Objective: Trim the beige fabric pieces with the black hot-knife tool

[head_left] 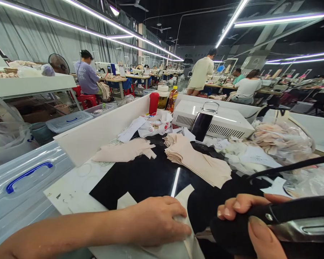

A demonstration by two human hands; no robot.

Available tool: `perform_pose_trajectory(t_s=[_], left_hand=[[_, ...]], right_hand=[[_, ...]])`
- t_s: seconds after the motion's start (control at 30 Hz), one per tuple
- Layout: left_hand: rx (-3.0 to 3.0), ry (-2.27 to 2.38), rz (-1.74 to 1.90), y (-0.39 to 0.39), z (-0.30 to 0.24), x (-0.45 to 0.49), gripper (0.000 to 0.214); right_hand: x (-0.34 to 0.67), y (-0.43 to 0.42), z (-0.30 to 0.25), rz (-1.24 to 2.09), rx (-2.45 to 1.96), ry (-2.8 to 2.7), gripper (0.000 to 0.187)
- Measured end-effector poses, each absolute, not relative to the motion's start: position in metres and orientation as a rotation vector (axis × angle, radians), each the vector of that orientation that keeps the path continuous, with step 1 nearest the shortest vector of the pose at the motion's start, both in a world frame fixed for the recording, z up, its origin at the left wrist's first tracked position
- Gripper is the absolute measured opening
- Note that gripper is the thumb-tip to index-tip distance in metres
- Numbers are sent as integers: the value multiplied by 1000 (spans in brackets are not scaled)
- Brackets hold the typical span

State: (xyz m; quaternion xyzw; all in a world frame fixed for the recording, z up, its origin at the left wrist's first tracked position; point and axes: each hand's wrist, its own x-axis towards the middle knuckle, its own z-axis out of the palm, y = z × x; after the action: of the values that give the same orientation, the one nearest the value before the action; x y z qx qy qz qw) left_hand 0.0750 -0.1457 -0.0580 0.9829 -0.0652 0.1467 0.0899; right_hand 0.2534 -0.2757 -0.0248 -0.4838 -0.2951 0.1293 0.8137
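Note:
My left hand (160,221) reaches in from the lower left, palm down, over a pale beige fabric piece (187,196). Its fingers are bent together on the cloth, which creases beside the fingertips. At the lower right, my right hand (259,219) is wrapped round a black handheld tool (299,212) with a silver metal part; its kind does not show clearly. A small strip of cloth shows by the tool's dark front end. Beyond my hands, a stack of beige fabric pieces (197,160) and a smaller beige pile (124,150) lie on the black work surface (143,180).
A white vented box (218,118) stands at the back with a phone (201,126) leaning on it. A black cable (291,167) crosses at right, near bagged fabric (282,136). White panels (105,129) edge the table. Lidded plastic bins (29,187) stand at left. Several people work beyond.

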Motion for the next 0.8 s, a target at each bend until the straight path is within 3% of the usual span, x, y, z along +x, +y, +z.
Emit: perform_pose_trajectory(t_s=[0.8], left_hand=[[2971,-272,523,-146,-63,76,35]], right_hand=[[261,-278,-31,293,-1056,-682,47]])
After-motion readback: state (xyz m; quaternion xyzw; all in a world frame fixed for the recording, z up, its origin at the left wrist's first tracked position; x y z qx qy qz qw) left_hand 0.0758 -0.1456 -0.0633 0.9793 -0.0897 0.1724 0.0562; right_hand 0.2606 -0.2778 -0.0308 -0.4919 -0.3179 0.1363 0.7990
